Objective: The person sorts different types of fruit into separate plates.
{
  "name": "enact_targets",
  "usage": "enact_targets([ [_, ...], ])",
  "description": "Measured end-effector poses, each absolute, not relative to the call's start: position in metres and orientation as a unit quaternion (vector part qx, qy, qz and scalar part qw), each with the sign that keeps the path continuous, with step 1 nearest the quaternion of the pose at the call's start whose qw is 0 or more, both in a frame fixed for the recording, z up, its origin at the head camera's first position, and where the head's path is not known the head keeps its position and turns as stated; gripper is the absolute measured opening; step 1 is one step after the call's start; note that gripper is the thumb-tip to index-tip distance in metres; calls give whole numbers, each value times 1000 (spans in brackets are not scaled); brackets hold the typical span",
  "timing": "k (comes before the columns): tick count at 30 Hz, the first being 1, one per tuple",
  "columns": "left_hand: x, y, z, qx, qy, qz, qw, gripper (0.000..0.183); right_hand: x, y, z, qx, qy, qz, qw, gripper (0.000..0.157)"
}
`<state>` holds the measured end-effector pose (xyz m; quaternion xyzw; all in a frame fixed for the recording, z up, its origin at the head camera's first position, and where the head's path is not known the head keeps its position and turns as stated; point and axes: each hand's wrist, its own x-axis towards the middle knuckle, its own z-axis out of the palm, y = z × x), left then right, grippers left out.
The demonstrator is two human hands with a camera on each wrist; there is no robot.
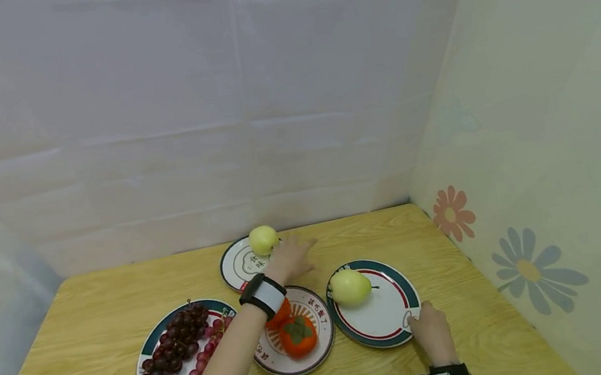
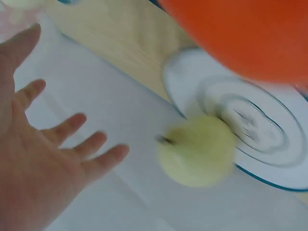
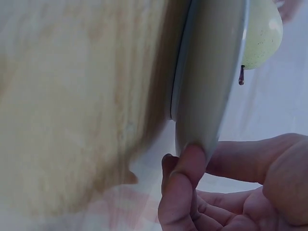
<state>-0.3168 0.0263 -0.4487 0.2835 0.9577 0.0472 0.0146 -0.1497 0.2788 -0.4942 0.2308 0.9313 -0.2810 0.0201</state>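
Note:
My left hand (image 1: 289,259) has its fingers spread, over the table between the back plate (image 1: 233,267) and the right plate. It holds nothing. A pear (image 1: 263,239) lies on the back plate, just beyond that hand; in the left wrist view the pear (image 2: 198,151) is apart from the fingers. With thumb and curled fingers, my right hand (image 1: 433,331) pinches the rim of the green-edged plate (image 1: 384,317) at its near right side. On that plate sits another pear (image 1: 349,288), its stem (image 3: 241,76) visible in the right wrist view.
Below my left wrist, a plate (image 1: 323,339) holds persimmons (image 1: 298,337), one partly hidden by the forearm. Farther left, a green-rimmed plate (image 1: 148,359) bears dark grapes (image 1: 170,349) and red grapes (image 1: 208,347). The wooden table (image 1: 87,323) meets walls behind and at both sides.

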Motion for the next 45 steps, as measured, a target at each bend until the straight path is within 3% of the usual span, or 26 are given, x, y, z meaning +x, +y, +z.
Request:
enact_targets([
  [8,-347,-38,-466,189,977,44,-85,65,-151,270,-497,238,929,-282,34,36],
  [12,-350,-54,-468,193,977,66,-71,69,-155,266,-498,247,927,-277,47,38],
  [18,-352,-66,-471,187,975,70,-96,61,-158,260,-498,242,929,-276,51,38],
  [25,-348,-68,-466,185,975,110,-49,64,-160,258,-497,241,928,-280,53,41],
  [32,-331,-26,-445,298,944,119,-72,72,-159,264,-498,249,925,-285,48,39],
  [38,-290,40,-426,457,879,95,-95,77,-159,268,-495,259,920,-287,67,41],
  [45,-241,95,-442,604,792,-9,-87,77,-155,271,-496,219,932,-285,43,39],
])
